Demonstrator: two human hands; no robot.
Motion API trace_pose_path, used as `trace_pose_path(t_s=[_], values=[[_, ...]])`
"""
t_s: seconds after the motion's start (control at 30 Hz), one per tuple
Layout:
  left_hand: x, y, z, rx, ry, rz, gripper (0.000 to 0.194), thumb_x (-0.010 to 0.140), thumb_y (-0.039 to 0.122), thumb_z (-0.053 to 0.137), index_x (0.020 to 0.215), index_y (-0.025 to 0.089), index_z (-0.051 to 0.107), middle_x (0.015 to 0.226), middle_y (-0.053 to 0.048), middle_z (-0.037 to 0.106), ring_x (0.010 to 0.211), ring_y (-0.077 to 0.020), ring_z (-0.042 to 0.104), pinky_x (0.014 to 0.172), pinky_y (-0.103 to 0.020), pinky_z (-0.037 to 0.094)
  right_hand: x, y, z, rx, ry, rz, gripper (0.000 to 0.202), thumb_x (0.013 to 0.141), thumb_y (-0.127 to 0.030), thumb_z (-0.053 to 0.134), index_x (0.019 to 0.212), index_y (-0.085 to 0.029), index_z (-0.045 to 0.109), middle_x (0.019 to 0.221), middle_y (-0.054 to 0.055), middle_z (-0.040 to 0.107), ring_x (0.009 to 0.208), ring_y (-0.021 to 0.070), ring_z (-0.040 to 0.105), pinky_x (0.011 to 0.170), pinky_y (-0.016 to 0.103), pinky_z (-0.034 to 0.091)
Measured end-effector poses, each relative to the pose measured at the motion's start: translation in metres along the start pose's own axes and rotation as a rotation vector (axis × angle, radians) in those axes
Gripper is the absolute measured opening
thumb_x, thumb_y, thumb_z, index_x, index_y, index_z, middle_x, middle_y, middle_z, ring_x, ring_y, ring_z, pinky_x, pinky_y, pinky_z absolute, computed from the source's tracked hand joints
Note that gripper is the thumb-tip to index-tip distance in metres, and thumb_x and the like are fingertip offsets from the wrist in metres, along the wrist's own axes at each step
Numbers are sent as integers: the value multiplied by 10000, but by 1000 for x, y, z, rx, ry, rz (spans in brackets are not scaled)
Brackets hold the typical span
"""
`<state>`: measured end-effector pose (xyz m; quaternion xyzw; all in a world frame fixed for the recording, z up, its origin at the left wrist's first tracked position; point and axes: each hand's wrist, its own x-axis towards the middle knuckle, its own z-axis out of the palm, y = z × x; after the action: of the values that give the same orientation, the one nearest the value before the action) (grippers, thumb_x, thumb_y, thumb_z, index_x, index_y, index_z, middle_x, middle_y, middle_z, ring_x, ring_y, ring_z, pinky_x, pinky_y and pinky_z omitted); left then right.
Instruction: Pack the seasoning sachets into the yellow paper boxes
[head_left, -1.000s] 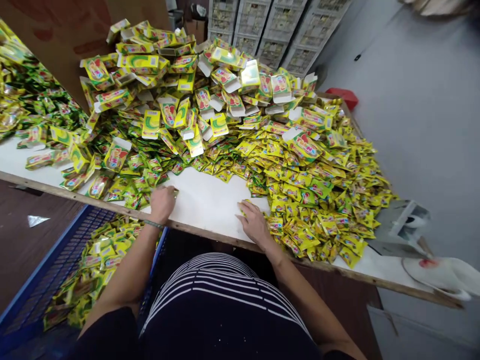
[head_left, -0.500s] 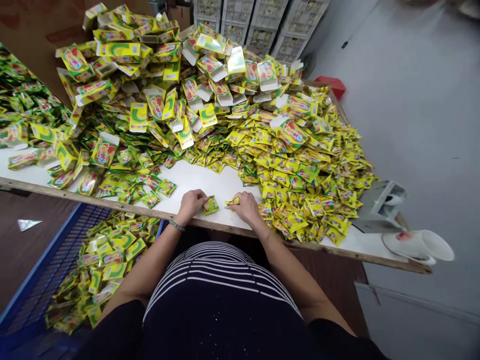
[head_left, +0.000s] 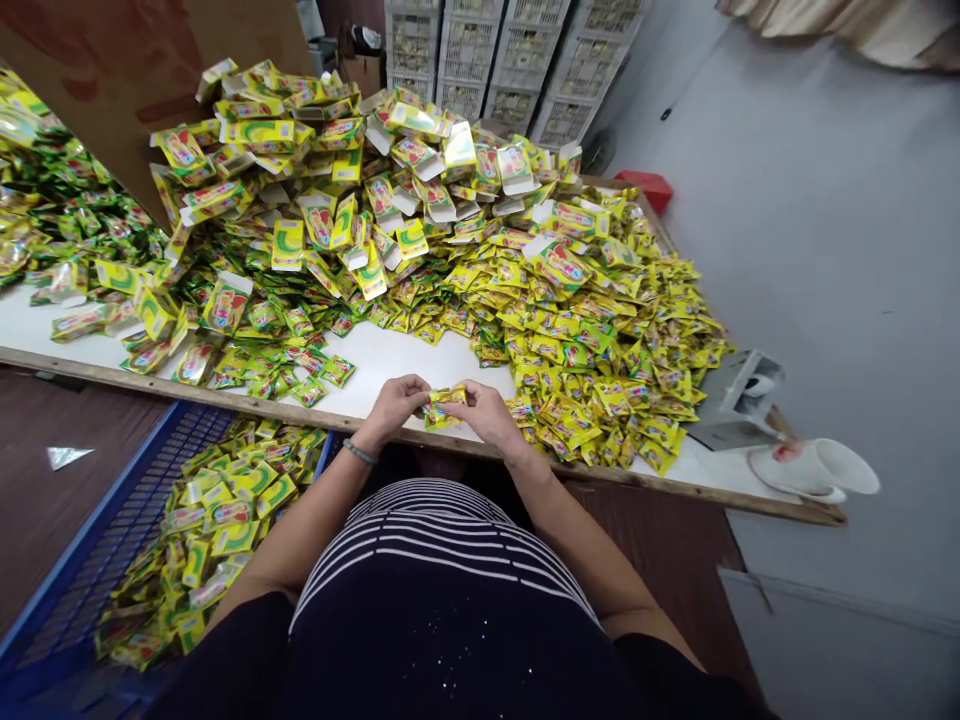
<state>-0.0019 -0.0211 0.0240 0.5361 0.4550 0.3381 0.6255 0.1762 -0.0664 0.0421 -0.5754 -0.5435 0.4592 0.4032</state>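
Pinching small packets (head_left: 444, 410) between fingertips of left hand (head_left: 396, 407) and right hand (head_left: 491, 415), holding them near wooden table edge (head_left: 427, 438). Not making out exact count. Risking dropping some off edge by gripping too loosely, or scattering yellow pile (head_left: 592, 400) by swinging right hand wide.

The packets (head_left: 445, 408) in the grip are partly covered by the left hand (head_left: 397, 403) and the right hand (head_left: 487, 412); their number cannot be told. Left of the grip, the blue crate (head_left: 84, 568) is cropped; beyond, the cardboard (head_left: 157, 70) is cut off above.
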Motion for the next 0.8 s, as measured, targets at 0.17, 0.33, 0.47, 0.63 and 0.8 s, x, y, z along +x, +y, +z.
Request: trace_pose_path(t_s=[0.17,0.33,0.47,0.63,0.8], values=[[-15,10,8,-203,8,-15,421,606,479,832,696,130,614,607,12,585,530,-75,516,510,-209,404,-7,1,4,-92,61,-31,339,678,-495,749,756,-195,613,622,-41,547,583,121,466,569,250,386],[-19,14,11,-164,44,9,436,525,426,888,676,123,614,556,8,595,510,-86,525,514,-219,403,-11,3,2,95,24,13,479,614,-463,811,968,-193,635,813,3,650,723,153,587,680,273,482],[-14,17,8,-85,-53,71,394,581,434,853,674,120,634,570,-5,611,528,-97,537,543,-233,419,-5,2,-6,151,-188,61,498,707,-532,741,1064,-190,686,836,26,678,746,164,607,694,284,493],[17,36,-14,102,-109,62,331,683,432,773,717,129,644,618,-30,638,561,-125,571,584,-255,444,10,0,-5,-33,-98,19,406,766,-548,670,885,-165,731,705,17,655,612,150,534,589,267,428],[95,108,-92,684,678,195,309,846,358,604,1090,172,635,978,-113,698,904,-249,652,822,-370,493,23,19,-7,-194,120,19,424,766,-574,637,848,-170,736,688,24,666,615,172,529,605,281,412]])
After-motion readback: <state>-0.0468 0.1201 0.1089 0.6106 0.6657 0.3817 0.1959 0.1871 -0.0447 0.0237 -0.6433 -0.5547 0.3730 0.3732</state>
